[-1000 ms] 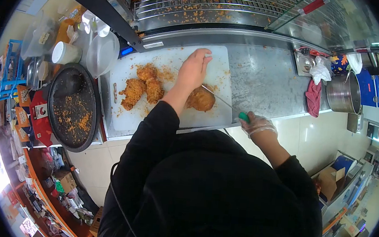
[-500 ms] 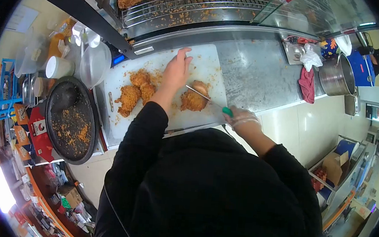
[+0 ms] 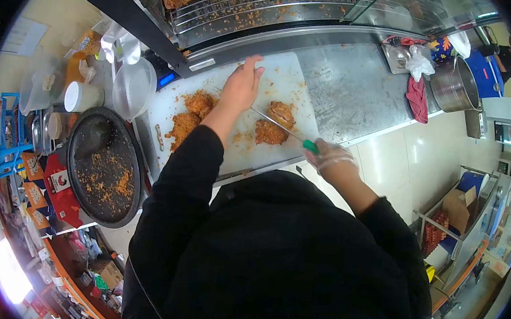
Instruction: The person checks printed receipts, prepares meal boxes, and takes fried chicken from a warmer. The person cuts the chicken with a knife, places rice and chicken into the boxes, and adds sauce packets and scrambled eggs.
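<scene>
My right hand [image 3: 334, 161], in a clear plastic glove, is closed around the green handle of a knife [image 3: 310, 146]. The thin blade crosses a piece of fried chicken [image 3: 271, 133], with chicken showing on both sides of it. Toward its far end the blade runs up to my left wrist, where its tip is hidden. My bare left hand [image 3: 241, 86] hovers over or rests on the white cutting board [image 3: 249, 162]; which one I cannot tell. Its fingers are stretched out, holding nothing visible. More fried chicken [image 3: 185, 127] lies left of my forearm, partly covered by it.
A dark round pan [image 3: 100, 204] with crumbs stands left of the board, near plastic tubs [image 3: 135, 89]. Behind the board is a wire rack [image 3: 267, 4] with fried chicken. Rightward along the steel counter [image 3: 356, 95] are a red cloth [image 3: 417, 100] and a metal pot [image 3: 453, 91].
The knife has shifted over the chicken, and a larger part now shows beyond the blade. My left hand stays stretched out near the board's upper middle. The whole view has tilted slightly.
</scene>
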Tool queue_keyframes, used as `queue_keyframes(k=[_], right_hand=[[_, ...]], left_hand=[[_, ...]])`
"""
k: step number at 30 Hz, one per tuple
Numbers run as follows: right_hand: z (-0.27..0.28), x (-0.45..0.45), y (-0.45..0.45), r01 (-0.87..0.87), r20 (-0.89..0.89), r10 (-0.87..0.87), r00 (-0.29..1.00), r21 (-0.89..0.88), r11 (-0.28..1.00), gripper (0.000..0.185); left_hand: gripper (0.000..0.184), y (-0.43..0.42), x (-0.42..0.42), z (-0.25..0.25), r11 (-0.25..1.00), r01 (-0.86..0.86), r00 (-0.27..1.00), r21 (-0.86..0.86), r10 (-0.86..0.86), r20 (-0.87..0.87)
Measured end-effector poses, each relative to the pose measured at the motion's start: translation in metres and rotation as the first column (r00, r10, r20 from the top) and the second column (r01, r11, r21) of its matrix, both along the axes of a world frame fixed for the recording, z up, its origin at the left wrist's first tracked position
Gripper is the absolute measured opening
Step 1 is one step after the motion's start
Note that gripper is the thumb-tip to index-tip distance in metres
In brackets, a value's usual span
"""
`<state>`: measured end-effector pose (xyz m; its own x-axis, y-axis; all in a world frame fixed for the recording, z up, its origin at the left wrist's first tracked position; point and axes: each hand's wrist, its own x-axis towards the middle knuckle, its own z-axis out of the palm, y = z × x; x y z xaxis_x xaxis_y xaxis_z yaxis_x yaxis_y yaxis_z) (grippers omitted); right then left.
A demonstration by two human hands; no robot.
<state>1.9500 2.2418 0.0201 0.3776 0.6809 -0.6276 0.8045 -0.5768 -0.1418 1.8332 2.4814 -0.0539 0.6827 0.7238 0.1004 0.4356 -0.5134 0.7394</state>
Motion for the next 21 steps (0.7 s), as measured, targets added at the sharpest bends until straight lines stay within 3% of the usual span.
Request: queue_keyframes(k=[3, 6, 9, 15, 18, 21], right_hand=[[0.030, -0.015, -0.008, 0.075, -0.016, -0.076, 0.997, -0.042, 0.996, 0.048], [-0.002, -0.026, -0.016, 0.075, -0.026, -0.077, 0.997, -0.052, 0.996, 0.048], [-0.015, -0.030, -0.009, 0.130, 0.009, -0.129, 0.992, -0.075, 0.989, 0.048], [0.026, -0.046, -0.021, 0.184, 0.008, -0.184, 0.983, 0.002, 0.983, 0.047], [0.024, -0.053, -0.025, 0.214, -0.034, -0.214, 0.976, -0.015, 0.977, 0.047], [0.010, -0.053, -0.012, 0.224, -0.057, -0.231, 0.971, -0.104, 0.969, 0.049]], left_hand=[[0.028, -0.013, 0.002, 0.051, 0.994, -0.029, 0.994, -0.105, 0.040, 0.105], [0.029, -0.023, -0.004, -0.006, 0.996, 0.029, 0.988, -0.086, -0.042, -0.147], [0.030, -0.011, -0.001, -0.008, 0.990, 0.140, 0.982, -0.003, -0.139, -0.128], [0.028, -0.014, 0.002, 0.024, 0.996, 0.085, 0.988, -0.008, -0.083, 0.129], [0.028, -0.017, -0.005, 0.039, 0.989, 0.142, 0.983, -0.047, -0.135, 0.122], [0.027, -0.020, -0.009, -0.002, 0.990, 0.133, 0.988, -0.053, -0.136, -0.072]])
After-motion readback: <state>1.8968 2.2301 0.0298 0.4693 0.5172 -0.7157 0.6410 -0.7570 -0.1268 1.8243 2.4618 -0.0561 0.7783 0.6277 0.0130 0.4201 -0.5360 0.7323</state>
